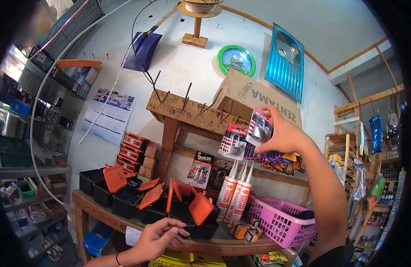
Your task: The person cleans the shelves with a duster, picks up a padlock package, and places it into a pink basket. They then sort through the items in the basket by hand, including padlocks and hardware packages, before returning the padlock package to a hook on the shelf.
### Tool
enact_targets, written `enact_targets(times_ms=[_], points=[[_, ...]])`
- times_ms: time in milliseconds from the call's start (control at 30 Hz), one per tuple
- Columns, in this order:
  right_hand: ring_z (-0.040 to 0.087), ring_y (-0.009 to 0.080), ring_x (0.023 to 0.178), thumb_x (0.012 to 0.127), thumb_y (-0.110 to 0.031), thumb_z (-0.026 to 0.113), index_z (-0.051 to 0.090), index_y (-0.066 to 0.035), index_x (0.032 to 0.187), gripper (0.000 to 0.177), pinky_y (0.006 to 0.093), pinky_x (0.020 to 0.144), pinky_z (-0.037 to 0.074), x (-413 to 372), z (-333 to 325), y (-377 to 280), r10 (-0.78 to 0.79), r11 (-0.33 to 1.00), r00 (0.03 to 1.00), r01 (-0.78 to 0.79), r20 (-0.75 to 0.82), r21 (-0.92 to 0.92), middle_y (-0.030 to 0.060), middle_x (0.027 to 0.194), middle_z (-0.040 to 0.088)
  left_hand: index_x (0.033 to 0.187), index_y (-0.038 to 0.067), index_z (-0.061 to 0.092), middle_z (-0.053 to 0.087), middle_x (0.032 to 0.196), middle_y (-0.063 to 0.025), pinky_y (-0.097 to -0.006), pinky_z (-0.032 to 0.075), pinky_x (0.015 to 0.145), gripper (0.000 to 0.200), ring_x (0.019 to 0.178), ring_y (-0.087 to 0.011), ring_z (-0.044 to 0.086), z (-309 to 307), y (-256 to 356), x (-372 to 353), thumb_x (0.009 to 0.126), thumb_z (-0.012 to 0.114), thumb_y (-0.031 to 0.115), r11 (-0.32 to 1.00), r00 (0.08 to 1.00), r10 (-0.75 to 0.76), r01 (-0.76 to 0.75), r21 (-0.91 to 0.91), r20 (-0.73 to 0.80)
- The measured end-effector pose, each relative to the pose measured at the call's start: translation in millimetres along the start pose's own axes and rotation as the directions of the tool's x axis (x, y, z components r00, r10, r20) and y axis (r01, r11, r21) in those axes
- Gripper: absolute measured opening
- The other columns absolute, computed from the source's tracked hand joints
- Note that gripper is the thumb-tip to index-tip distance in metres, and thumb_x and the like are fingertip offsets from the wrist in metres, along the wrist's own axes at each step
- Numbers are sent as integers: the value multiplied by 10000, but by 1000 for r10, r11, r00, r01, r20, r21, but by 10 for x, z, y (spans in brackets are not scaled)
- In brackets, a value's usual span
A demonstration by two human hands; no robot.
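Note:
A carded padlock pack (260, 127) is in my right hand (281, 129), thumb below and fingers at its top edge. Right beside it hang similar padlock packs (233, 142), stacked one behind another under the wooden rail. My left hand (160, 238) hovers low at the front edge of the wooden bench (187, 245), fingers loosely bent and holding nothing visible. Closest to that hand stand black bins with orange lids (200, 209), several of them flipped up. White and red sealant tubes (234, 198) rise to the right of the bins.
Small orange and black boxes (246, 231) and a pink basket (281, 222) sit on the bench's right. Above, a cardboard box (259, 95) rests on the wooden rail with bent metal hooks (186, 99). A glass shelf (32, 169) stands left; a white cord (37, 89) hangs there.

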State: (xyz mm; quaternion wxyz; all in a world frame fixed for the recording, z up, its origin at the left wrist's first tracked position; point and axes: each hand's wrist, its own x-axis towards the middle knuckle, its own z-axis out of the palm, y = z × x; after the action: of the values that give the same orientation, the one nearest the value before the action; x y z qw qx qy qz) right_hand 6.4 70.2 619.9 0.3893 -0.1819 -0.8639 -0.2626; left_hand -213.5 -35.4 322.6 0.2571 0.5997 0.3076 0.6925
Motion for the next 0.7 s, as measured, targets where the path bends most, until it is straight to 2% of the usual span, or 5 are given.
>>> enact_targets(times_ms=[133, 267, 333, 567, 700], points=[[452, 377, 1121, 511, -361, 794, 268, -88, 1273, 965, 421, 962, 342, 5, 26, -163, 83, 995, 974, -68, 212, -78, 238, 1208, 457, 1086, -24, 475, 617, 950, -158, -273, 500, 672, 249, 818, -191, 626, -38, -13, -92, 924, 419, 157, 999, 1000, -20, 20, 25, 2], [442, 373, 1133, 514, -380, 785, 260, -118, 1295, 977, 462, 1017, 263, 49, 127, -150, 2, 977, 990, 28, 142, -212, 226, 1213, 449, 1070, -22, 489, 620, 944, -153, -272, 494, 675, 249, 824, -187, 623, -95, -58, -184, 927, 415, 167, 998, 998, -67, 68, 19, -11], [435, 374, 1140, 519, -391, 778, 256, -153, 1311, 978, 492, 1049, 186, 109, 119, -218, 51, 974, 949, 22, 311, -226, 227, 1214, 442, 1065, -24, 499, 621, 937, -152, -268, 491, 668, 256, 821, -188, 623, -123, -66, -237, 928, 413, 174, 995, 994, -102, 102, 18, -26], [397, 364, 1183, 527, -414, 776, 203, -185, 1354, 1031, 523, 1053, 145, 287, 402, -418, 233, 897, 915, -71, 329, -437, 255, 1235, 426, 1055, -36, 514, 623, 916, -154, -276, 491, 667, 269, 803, -194, 620, -244, -138, -447, 929, 414, 179, 996, 993, -74, 70, -49, -87], [352, 323, 1237, 513, -430, 776, 132, -203, 1383, 1106, 542, 1050, 110, 398, 567, -385, 291, 831, 901, -71, 321, -552, 223, 1316, 369, 1024, -44, 527, 624, 895, -160, -285, 492, 665, 265, 798, -195, 619, -260, -209, -570, 927, 416, 177, 996, 993, -37, 28, -81, -111]])
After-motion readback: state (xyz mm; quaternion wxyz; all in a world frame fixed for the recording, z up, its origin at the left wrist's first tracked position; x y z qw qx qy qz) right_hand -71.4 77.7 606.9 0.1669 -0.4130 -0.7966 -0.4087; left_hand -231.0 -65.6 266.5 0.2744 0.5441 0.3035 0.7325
